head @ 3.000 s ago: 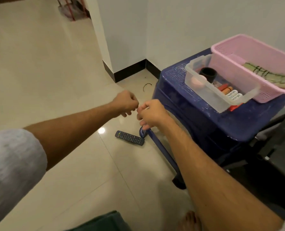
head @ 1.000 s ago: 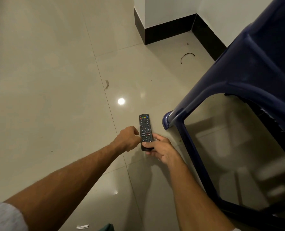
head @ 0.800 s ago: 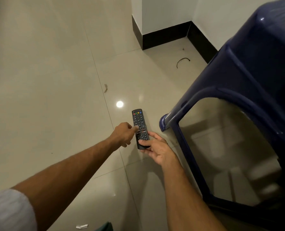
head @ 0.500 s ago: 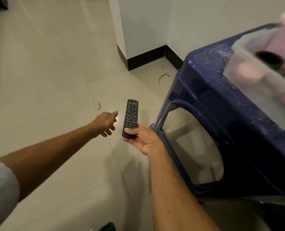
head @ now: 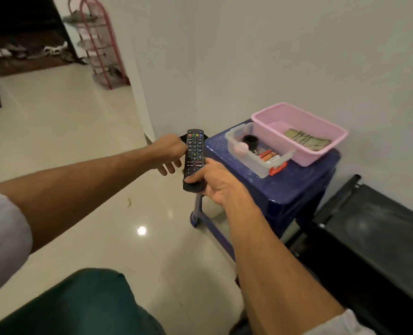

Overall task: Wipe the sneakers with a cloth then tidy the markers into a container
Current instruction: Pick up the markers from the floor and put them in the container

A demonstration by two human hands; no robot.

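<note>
My right hand (head: 215, 182) grips the lower end of a black remote (head: 195, 151), held upright in the air left of the blue plastic stool (head: 297, 187). My left hand (head: 169, 152) sits against the remote's upper left edge with its fingers loosely curled, and I cannot tell whether it touches. On the stool stands a clear container (head: 251, 163) holding orange and white markers (head: 266, 155), a black cap-like thing and a pale round thing. A red marker (head: 278, 169) lies on the stool beside it. Behind is a pink basket (head: 304, 158) with a folded green cloth (head: 306, 140).
A pink shoe rack (head: 99, 44) stands far back by the wall corner, with pale shoes (head: 53, 50) on the dark floor beyond. A black low piece of furniture (head: 374, 238) fills the right. The tiled floor stretches out to the left, and my knee in dark green trousers shows at bottom.
My right hand picked the remote off the floor and raised it level with the stool top. My left hand came up alongside it. The view lifted, showing the stool top and shoe rack.
</note>
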